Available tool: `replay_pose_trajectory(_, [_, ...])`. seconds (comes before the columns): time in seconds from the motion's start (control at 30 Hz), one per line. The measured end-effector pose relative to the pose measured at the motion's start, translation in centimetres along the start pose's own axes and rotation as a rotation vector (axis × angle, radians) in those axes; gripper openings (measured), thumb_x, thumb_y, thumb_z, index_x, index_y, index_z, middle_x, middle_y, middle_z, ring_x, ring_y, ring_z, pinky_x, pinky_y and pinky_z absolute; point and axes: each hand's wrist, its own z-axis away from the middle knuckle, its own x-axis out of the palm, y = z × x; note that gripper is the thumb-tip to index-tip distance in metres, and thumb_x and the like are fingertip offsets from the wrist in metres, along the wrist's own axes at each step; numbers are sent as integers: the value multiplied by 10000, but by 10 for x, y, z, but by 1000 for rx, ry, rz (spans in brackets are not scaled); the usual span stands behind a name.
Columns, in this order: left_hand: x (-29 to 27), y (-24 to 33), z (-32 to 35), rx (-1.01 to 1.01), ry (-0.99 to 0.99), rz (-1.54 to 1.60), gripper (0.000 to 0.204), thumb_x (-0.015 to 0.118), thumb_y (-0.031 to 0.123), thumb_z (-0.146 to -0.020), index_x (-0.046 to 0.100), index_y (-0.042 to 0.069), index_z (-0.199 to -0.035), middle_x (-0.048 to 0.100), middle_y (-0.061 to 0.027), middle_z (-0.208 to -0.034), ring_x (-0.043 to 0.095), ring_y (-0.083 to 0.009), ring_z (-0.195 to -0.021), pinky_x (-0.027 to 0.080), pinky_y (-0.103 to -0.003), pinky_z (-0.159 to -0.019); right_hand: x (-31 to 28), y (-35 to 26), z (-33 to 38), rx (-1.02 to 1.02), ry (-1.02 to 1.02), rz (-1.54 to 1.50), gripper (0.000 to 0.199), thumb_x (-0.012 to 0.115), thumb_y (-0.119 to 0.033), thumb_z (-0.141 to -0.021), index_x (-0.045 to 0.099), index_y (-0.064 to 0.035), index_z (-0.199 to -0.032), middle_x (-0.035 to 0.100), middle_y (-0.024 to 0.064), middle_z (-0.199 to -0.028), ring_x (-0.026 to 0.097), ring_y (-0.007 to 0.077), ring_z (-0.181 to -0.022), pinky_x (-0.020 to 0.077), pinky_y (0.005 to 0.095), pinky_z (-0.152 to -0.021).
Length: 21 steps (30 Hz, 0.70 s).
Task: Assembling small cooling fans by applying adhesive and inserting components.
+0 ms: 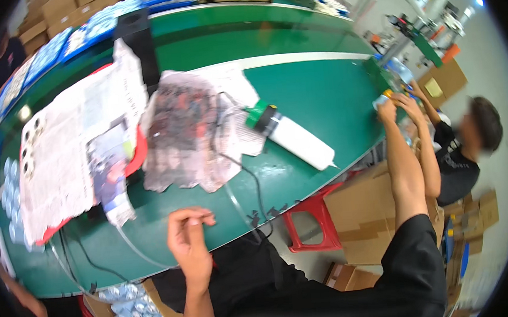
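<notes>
Brown cartons [59, 8] and blue trays of pale-blue pieces [100, 22] behind a curved green worktop [308, 87]. Newspaper [58, 142] at left, over something red; stained newspaper [181, 134] toward the middle, with a black cable [258, 187] running off it. Beside that, on its side, a white cartridge [300, 140] with green-and-black cap and pointed nozzle. Over the near edge, left of the hands [190, 239], loosely half-curled. Far right, right hand [387, 112] touching a small pale-and-orange item [387, 94] at the worktop's end, near a co-worker's hand [408, 103]; cannot tell whether gripped.
</notes>
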Motion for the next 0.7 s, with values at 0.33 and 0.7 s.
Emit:
replay_pose_trajectory(0.33, [6, 2, 2, -7, -95, -2, 82, 511, 55, -992, 559, -8, -1014, 632, -86, -928, 596, -125, -819, 485, -268, -784, -72, -175, 206, -765, -61, -468, 447, 659, -430, -889, 614, 14, -906, 597, 92, -717, 558, 169, -623, 438, 309, -584])
replay_pose_trajectory(0.7, [-51, 56, 0, 266, -231, -1141, 814, 872, 251, -635, 506, 42, -1332, 492, -143, -1384, 389, -380, -1335, 249, -538, -1123, -64, -194, 486, -2131, -737, -471, 253, 725, -261, -801, 624, -141, -1000, 551, 81, -932, 595, 280, -851, 495, 399, -702])
